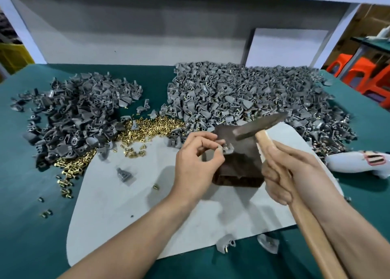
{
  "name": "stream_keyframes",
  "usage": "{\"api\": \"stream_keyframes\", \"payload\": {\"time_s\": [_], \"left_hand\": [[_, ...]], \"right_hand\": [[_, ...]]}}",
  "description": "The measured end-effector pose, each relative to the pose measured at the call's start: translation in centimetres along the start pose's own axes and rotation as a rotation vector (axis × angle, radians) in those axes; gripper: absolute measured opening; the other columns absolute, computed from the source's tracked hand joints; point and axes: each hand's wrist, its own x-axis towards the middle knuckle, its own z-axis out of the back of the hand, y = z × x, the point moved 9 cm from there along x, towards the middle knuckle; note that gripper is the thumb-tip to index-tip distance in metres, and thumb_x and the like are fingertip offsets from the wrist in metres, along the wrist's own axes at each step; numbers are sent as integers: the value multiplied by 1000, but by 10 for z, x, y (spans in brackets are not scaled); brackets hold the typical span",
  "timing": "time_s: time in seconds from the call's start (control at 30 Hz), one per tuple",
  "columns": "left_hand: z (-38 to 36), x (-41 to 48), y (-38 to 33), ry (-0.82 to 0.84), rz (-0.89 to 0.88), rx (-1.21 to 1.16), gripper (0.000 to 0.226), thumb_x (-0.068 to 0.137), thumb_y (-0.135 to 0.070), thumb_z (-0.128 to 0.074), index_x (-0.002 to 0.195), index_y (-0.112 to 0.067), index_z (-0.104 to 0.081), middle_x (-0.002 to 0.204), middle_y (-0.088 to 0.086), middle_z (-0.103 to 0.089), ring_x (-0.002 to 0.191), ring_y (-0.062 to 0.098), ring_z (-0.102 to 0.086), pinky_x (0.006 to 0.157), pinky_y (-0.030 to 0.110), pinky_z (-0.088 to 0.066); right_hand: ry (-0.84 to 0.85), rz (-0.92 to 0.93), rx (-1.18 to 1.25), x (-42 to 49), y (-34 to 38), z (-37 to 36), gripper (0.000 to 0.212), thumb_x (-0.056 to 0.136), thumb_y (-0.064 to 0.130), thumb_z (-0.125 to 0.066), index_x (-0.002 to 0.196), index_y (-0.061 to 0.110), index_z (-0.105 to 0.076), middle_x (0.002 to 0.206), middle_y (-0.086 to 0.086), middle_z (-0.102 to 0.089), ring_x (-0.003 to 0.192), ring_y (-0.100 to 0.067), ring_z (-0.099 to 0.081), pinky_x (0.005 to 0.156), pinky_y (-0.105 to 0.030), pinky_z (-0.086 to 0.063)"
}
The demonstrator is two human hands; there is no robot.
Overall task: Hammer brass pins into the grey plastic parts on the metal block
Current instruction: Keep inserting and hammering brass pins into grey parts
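While the left hand (195,164) pinches a grey part (228,148) on the block (240,162), the right hand (280,173) grips the hammer (261,125) above it, pins (152,126) heaped far left.

Green table (31,215) holds a grey mat (126,215), grey plastic parts (232,92), brass pins (156,126).

The table (31,194) is teal-green, its mat (126,204) pale grey. The plastic parts (242,92) are grey, darker in the left heap. The brass pins (156,126) are shiny gold. The metal block (240,160) is dark brown. The hammer (259,125) has a rusty grey-brown head and a light wooden handle. The stools (358,71) are orange.
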Motion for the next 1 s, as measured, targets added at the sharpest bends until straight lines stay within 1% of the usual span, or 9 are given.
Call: {"api": "stream_keyframes", "payload": {"time_s": [0.2, 0.3, 0.4, 0.5, 0.57, 0.67, 0.77, 0.9, 1.0], "left_hand": [[2, 6, -18, -19, 101, -125, 22, 81, 4, -65, 68, -13, -60, 87, -12, -69, 73, -6, -60, 65, 6, -44], [-2, 3, -36, 4, 128, -215, 16, 70, -10, -69, 60, -19, -60, 80, -16, -69, 80, 3, -64, 67, 11, -48], [-7, -4, -47, 23, 169, -271, 13, 62, -19, -65, 51, -23, -60, 79, -15, -69, 94, 18, -68, 87, 27, -51], [-11, -9, -54, 59, 196, -310, 14, 62, -20, -66, 50, -24, -60, 79, -15, -69, 99, 30, -68, 90, 35, -52], [-13, -12, -60, 80, 184, -323, 14, 63, -19, -65, 51, -24, -61, 79, -15, -69, 98, 30, -68, 83, 28, -53], [-13, -13, -66, 87, 141, -331, 14, 65, -15, -63, 53, -22, -61, 79, -14, -69, 95, 31, -69, 81, 23, -52], [-15, -13, -66, 91, 127, -341, 15, 66, -14, -62, 54, -22, -61, 80, -12, -70, 96, 32, -69, 88, 32, -53], [-14, -12, -62, 95, 89, -269, 11, 68, -17, -60, 59, -23, -57, 79, -12, -68, 90, 16, -68, 78, 20, -52], [-11, -7, -52, 95, 12, 21, 11, 75, -17, -60, 70, -21, -53, 82, -10, -67, 78, 3, -60, 71, 17, -48]], "right_hand": [[198, -146, 544, 19, -39, 8, 26, 77, 26, -66, 87, 16, -44, 50, 4, -37, 28, -5, -19, 25, -16, -30], [256, -173, 555, 22, -46, 9, 32, 69, 30, -76, 78, 14, -49, 44, 5, -39, 31, -7, -13, 26, -16, -26], [306, -232, 476, 21, -52, 6, 40, 64, 41, -80, 55, 16, -50, 33, 6, -34, 32, -12, -9, 27, -18, -24], [335, -233, 552, 22, -52, 6, 37, 69, 37, -80, 63, 14, -53, 42, 2, -15, 31, -10, -12, 27, -18, -26], [404, -240, 659, 24, -53, 5, 27, 82, 31, -72, 74, 10, -56, 51, 0, -9, 32, -10, -20, 29, -20, -33], [649, -285, 939, 17, -46, -13, 41, 105, 26, -27, 98, -3, -55, 55, 0, -9, 47, -21, -36, 50, -34, -46], [604, -293, 970, 19, -50, -10, 47, 106, 25, -18, 102, -5, -54, 56, 0, -12, 51, -22, -38, 54, -36, -46], [297, -229, 649, 23, -52, 8, 32, 75, 28, -77, 71, 9, -52, 55, -1, -16, 33, -9, -18, 27, -18, -35], [116, -152, 446, 18, -38, 18, 23, 76, 30, -66, 65, 14, -55, 51, 0, -23, 29, -7, -16, 25, -14, -28]]}}
